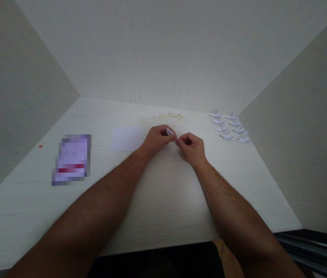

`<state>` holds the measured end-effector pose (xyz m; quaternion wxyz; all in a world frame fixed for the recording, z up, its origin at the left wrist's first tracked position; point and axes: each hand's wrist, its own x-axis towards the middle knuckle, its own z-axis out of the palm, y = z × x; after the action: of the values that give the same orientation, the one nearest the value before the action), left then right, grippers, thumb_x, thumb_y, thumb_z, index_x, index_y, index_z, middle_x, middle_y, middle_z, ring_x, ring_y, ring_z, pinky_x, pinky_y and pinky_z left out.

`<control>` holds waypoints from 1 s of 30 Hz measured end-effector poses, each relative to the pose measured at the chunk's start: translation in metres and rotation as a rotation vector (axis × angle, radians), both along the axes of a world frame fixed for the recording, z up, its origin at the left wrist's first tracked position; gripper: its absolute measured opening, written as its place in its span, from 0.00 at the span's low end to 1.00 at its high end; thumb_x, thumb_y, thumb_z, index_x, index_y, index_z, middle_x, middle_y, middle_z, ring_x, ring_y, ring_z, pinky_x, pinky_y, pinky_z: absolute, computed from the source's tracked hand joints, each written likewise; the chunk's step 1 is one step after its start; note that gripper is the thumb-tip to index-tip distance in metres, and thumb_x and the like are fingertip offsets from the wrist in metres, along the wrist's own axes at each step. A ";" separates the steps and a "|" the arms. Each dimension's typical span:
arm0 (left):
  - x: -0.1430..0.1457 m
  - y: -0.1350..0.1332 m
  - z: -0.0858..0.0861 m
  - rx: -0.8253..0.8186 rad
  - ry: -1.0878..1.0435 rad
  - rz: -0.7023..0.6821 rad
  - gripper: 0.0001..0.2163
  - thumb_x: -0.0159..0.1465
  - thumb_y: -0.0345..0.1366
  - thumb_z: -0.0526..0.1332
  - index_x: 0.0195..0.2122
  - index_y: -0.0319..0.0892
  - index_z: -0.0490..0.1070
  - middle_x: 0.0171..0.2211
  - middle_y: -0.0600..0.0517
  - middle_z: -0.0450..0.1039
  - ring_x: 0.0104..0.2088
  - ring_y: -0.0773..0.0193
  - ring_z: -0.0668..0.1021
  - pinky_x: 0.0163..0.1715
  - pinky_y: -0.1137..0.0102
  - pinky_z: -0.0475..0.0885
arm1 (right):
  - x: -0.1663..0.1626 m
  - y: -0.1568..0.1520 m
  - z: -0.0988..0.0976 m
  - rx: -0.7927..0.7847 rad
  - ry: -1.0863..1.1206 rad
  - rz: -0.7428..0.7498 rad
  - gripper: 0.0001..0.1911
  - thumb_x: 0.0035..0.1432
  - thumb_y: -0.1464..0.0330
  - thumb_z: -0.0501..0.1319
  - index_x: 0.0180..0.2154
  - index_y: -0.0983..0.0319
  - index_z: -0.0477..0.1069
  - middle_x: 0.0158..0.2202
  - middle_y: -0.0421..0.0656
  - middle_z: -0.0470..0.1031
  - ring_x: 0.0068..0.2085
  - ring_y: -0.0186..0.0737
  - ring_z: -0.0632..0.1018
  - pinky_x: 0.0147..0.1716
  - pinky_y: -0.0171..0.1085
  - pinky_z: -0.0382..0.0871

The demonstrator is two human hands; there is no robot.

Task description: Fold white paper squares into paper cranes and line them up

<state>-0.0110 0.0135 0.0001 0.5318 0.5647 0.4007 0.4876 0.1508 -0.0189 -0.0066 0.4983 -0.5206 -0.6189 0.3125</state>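
Between my hands, above the middle of the table, is a small piece of folded white paper (169, 131). My left hand (159, 138) is closed on it, thumb against fingers, and one narrow pointed end shows above the thumb. My right hand (191, 147) pinches at the paper's other end, close to the left fingertips; most of that end is hidden by the fingers. Just left of my left hand, white paper (127, 138) lies flat on the table. Several folded white paper cranes (226, 136) stand in two rows at the far right.
A pixelated purple item (72, 158) lies at the left, with a small orange bit (40, 146) beyond it. Walls close off the white table (163, 208) at the back and both sides. A brownish stain (171, 116) marks the table near the back wall.
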 end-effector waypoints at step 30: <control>0.003 -0.003 0.002 0.052 0.127 0.022 0.06 0.48 0.35 0.70 0.24 0.40 0.77 0.18 0.56 0.69 0.21 0.72 0.66 0.22 0.74 0.60 | 0.001 0.000 0.001 -0.060 -0.020 0.006 0.12 0.50 0.60 0.65 0.23 0.60 0.69 0.19 0.35 0.66 0.22 0.30 0.63 0.23 0.34 0.54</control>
<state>-0.0081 0.0106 0.0025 0.4851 0.6037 0.4269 0.4669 0.1514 -0.0187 -0.0055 0.4754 -0.5365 -0.6157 0.3271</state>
